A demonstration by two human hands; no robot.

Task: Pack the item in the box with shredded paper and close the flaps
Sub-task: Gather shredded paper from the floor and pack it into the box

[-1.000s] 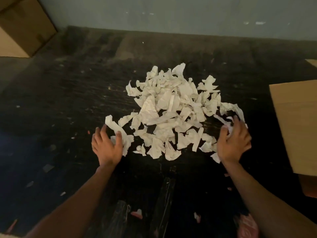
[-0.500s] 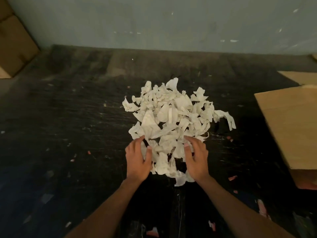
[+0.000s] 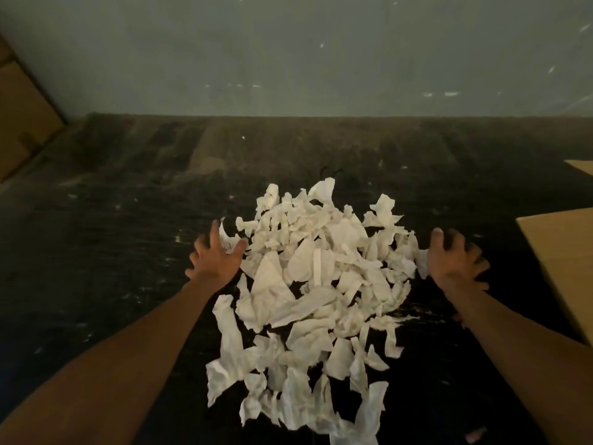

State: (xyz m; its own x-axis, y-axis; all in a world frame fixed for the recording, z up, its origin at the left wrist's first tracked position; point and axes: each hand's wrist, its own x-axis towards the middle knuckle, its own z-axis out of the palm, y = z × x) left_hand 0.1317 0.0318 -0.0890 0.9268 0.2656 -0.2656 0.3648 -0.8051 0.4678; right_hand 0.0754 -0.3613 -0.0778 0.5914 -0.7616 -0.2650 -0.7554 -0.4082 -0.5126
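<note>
Shredded paper (image 3: 316, 293) lies in 1 loose heap on the dark, scuffed work surface (image 3: 106, 252), near the middle of the head view and running down toward its lower edge. The pieces are white, torn and crumpled, piled thickest in the upper half of the heap and thinning into separate scraps lower down.

Left hand (image 3: 215, 256) is at the upper left edge of the heap, palm down, fingers spread apart and not closed on anything; its thumb and forefinger frame 1 scrap at the heap's rim, and whether they touch it cannot be told. Right hand (image 3: 455, 258) is at the upper right edge, also palm down with fingers splayed wide and holding nothing. Its outer fingers are blurred. The thumb side sits just beside the outermost scraps. Both bare forearms reach in from the lower corners, 1 on either side of the heap.

Cardboard box (image 3: 564, 268) enters from the right edge, well apart from the heap and just beyond the right hand; only a tan panel shows, so the state of its flaps cannot be told. A second cardboard piece (image 3: 22, 123) stands at the far left against the grey wall (image 3: 288, 53). Small pale flecks dot the surface around the heap.
</note>
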